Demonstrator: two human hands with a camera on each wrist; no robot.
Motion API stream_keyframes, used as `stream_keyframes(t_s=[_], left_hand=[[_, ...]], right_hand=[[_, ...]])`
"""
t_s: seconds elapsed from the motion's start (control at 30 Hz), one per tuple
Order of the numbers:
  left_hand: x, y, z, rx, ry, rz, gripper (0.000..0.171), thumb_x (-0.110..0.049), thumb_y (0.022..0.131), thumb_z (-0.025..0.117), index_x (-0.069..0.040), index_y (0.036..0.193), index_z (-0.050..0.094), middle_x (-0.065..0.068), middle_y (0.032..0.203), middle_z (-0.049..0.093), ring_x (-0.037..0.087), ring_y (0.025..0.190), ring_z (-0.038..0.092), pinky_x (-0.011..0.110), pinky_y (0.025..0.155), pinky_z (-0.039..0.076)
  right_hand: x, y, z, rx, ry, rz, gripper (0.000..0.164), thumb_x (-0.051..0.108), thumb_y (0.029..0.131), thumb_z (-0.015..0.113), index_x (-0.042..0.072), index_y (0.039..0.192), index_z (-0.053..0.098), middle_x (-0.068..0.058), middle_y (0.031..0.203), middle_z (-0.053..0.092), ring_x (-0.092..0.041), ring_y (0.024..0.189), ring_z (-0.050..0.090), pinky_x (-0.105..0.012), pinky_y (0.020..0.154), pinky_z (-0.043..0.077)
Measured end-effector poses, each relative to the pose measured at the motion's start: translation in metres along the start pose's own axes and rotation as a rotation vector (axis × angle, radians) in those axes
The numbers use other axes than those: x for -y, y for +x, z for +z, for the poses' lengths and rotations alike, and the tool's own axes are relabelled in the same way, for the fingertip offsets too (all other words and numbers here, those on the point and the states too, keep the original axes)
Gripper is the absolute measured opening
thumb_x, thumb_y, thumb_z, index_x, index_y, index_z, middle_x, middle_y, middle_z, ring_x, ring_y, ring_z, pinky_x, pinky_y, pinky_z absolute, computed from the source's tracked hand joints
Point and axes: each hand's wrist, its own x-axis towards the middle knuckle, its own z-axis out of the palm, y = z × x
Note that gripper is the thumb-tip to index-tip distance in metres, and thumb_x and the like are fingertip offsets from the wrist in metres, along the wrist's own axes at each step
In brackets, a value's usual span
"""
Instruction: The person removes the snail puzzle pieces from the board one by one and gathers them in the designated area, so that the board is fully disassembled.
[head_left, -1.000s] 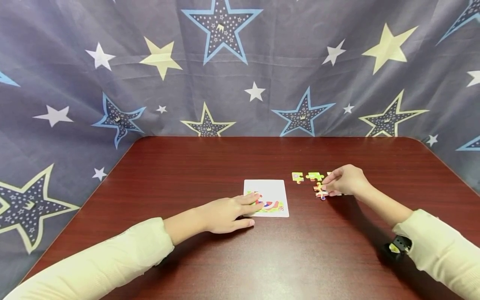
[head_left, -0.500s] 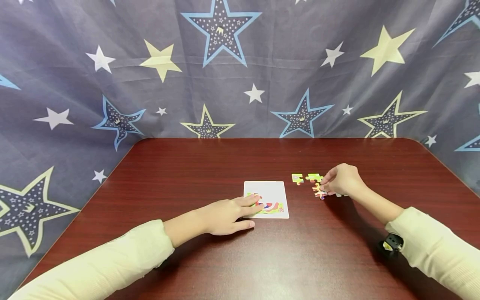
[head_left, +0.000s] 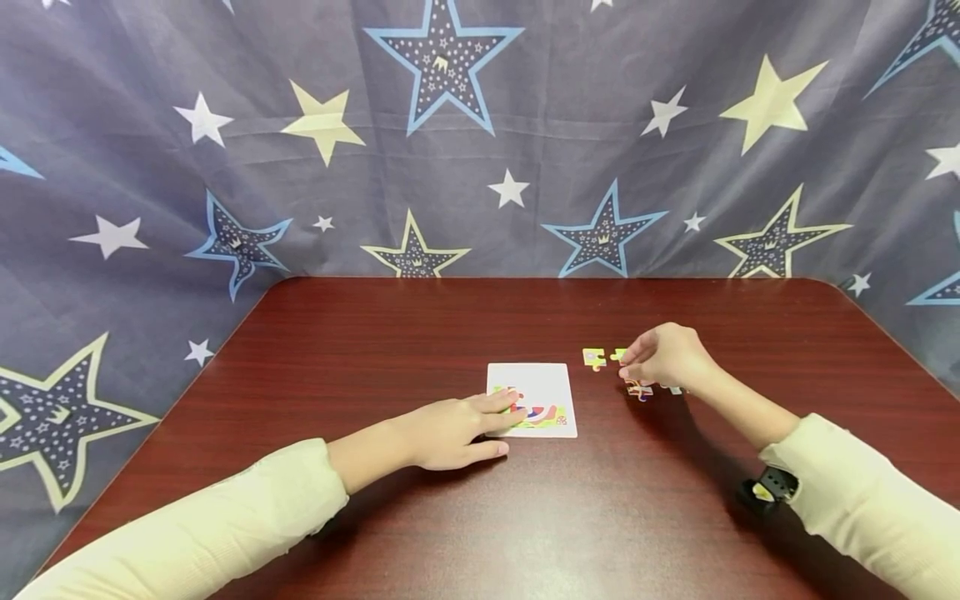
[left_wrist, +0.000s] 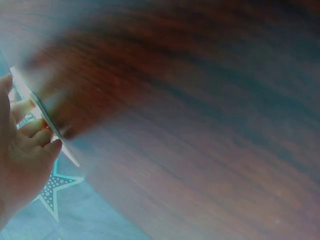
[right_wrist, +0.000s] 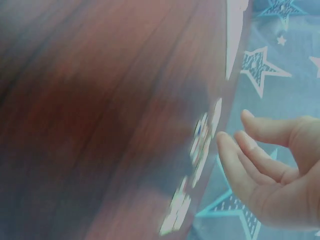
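The left hand lies with its fingers extended and spread across the left part of a white board on the dark red table; it grips nothing. The head view shows a coloured section along the near side of the board, partly covered by those fingers. The left wrist view gives the board nearly edge-on, its rim running under the fingers, and the coloured section can hardly be made out there.

The right hand is over loose puzzle pieces to the right of the board. From the head, thumb and fingers look close together and cover part of the group. The right wrist view shows a plain gap between thumb and fingertips, moderately wide, with nothing held between them. Contact with a piece cannot be confirmed. That view also shows the pieces at a shallow angle in a loose line, with the board's white edge beyond; their printed colours are unclear there.

Only the head view shows the pale sleeves and the black wrist device at the right cuff. A starred curtain hangs along the table's far side.
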Motion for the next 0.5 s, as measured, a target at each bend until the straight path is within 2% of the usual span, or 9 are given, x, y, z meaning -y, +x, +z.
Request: stream_keyframes(t_s=[0.23,0.5], left_hand=[[0.0,0.0,0.0,0.005,0.001,0.004,0.053,-0.041,0.101,0.043,-0.02,0.15,0.036,0.004,0.161,0.025,0.019,0.149,0.024,0.04,0.117,0.033],[0.0,-0.001,0.0,-0.001,-0.002,0.011,0.052,-0.041,0.101,0.043,-0.02,0.149,0.037,0.005,0.16,0.026,0.02,0.149,0.026,0.041,0.116,0.034]], right_hand=[[0.023,0.01,0.021,0.056,0.054,-0.068,0.019,0.021,0.077,0.079,0.007,0.09,0.076,-0.006,0.08,0.077,-0.006,0.06,0.066,-0.023,0.062,0.046],[0.051,0.017,0.047,0.124,0.111,-0.173,0.016,0.014,0.074,0.081,0.007,0.087,0.075,-0.005,0.079,0.076,-0.008,0.07,0.07,-0.021,0.066,0.051]])
